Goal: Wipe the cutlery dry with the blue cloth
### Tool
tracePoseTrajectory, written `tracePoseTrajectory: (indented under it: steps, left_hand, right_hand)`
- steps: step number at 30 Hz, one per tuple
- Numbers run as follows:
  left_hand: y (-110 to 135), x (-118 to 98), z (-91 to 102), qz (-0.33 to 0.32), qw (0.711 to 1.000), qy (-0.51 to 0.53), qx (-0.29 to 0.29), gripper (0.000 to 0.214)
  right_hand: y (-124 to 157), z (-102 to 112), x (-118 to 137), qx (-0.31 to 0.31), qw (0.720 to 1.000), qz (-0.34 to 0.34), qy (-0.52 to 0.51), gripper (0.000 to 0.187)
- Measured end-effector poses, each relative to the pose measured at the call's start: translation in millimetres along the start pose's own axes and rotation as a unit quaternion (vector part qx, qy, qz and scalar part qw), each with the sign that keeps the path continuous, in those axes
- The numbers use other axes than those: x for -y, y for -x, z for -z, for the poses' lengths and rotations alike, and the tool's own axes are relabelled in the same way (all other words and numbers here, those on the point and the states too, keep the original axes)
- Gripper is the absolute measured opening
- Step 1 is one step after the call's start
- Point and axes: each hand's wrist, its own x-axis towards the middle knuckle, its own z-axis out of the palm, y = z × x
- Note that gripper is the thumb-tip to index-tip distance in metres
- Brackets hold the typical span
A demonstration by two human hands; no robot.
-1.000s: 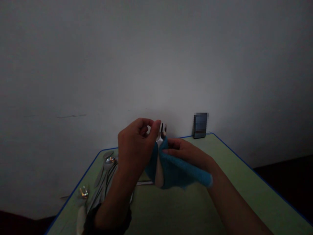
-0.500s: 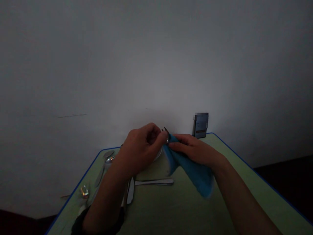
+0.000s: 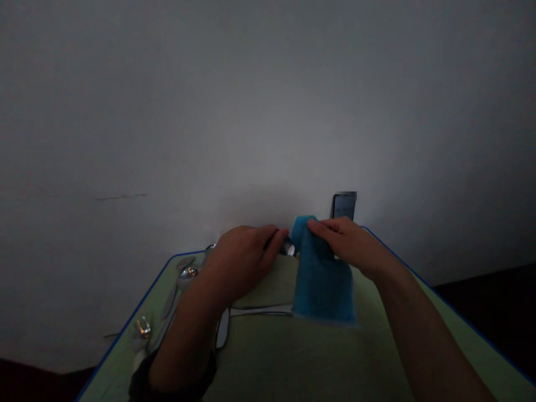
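My left hand [image 3: 251, 254] is closed around a metal fork [image 3: 288, 247]. Only a short shiny piece of it shows past the fingertips; its tines showed a moment ago. A blue cloth [image 3: 322, 285] hangs from my right hand [image 3: 341, 234], pinched near its top edge between thumb and fingers. The cloth's left edge comes close to the fork, and whether they touch I cannot tell.
On the green table [image 3: 293, 363] with a blue edge, a knife [image 3: 262, 310] lies crosswise beyond a wide blade [image 3: 223, 329]. Several spoons, one a shiny spoon [image 3: 187, 272], lie at the left. A phone [image 3: 344, 205] leans against the wall [image 3: 268, 111].
The cloth has come off the fork and now hangs straighter, lifted slightly by my right hand. My left hand has lowered a little and turned the fork, so its tines no longer point up.
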Motion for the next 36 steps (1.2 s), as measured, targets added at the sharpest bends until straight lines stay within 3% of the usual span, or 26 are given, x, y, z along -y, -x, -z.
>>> tracePoseTrajectory:
  steps: [5,9,12,14,17,19,25,36]
  left_hand:
    - [-2.5,-3.8,-2.6,-0.041,0.999,0.019,0.012,0.042]
    - [-6.1,-8.2,0.4,-0.012,0.999,0.033,-0.013,0.039]
    - [-7.6,-6.7,0.7,0.011,0.998,0.045,-0.037,0.036]
    - [-7.9,-4.6,-0.8,0.02,0.997,0.056,-0.053,0.035]
    - [-8.0,-2.2,-3.3,0.025,0.994,0.083,-0.063,0.037]
    - [-8.0,-1.9,-3.9,0.02,0.993,0.097,-0.062,0.038]
    - [-7.0,-4.2,-1.4,0.018,0.995,0.086,-0.051,0.039]
    - [-4.0,2.4,3.0,0.056,0.989,0.126,-0.055,0.042]
  right_hand:
    - [-2.7,-3.4,4.2,-0.05,0.998,-0.006,0.029,0.056]
    - [-7.8,-17.4,7.5,-0.076,0.995,0.066,0.008,0.034]
    - [-7.5,-22.8,8.3,-0.111,0.992,0.063,-0.018,0.029]
    - [-4.6,-20.9,9.5,-0.055,0.994,0.08,-0.045,0.033]
    - [1.1,-14.1,11.7,0.077,0.988,0.116,-0.071,0.042]
    - [3.2,-10.6,12.2,0.119,0.983,0.134,-0.047,0.041]
    - [1.9,-7.4,10.1,0.121,0.98,0.156,0.0,0.042]
    - [6.8,10.7,2.6,0.222,0.971,0.063,-0.062,0.041]
